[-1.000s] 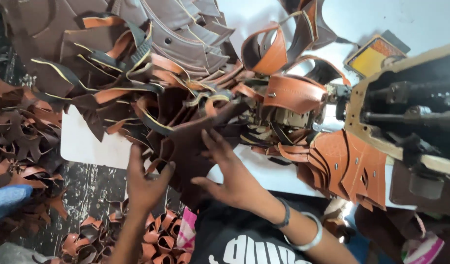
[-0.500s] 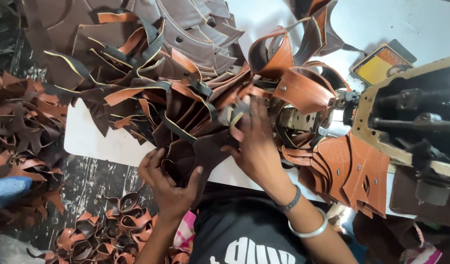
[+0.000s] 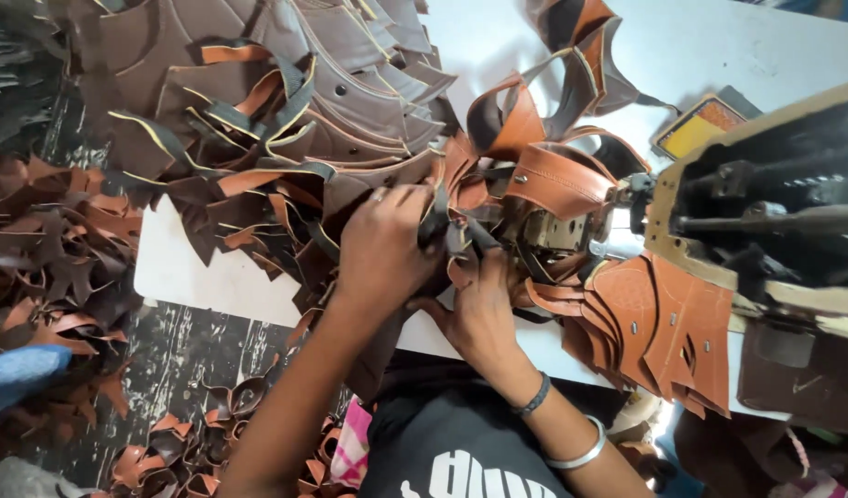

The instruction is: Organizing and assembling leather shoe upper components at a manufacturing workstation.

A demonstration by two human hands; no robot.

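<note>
My left hand (image 3: 384, 251) lies knuckles-up on a heap of dark brown and tan leather pieces (image 3: 286, 175) on the white table (image 3: 180, 272), its fingers curled over a dark brown leather piece (image 3: 350, 198). Just to its right, my right hand (image 3: 482, 312), with a dark band and a silver bangle on the wrist, pinches dark leather straps (image 3: 461, 242) in front of the sewing machine (image 3: 765, 221). The two hands almost touch. What lies under the palms is hidden.
Tan stitched leather pieces (image 3: 664, 323) hang off the table's near edge under the machine. A small yellow and orange box (image 3: 700, 129) lies on the far table. Leather scraps (image 3: 46, 267) cover the floor at left and below the table (image 3: 184, 447).
My left hand rose from the table's near edge onto the leather heap. My right hand drew back slightly toward me, and both now meet at the straps.
</note>
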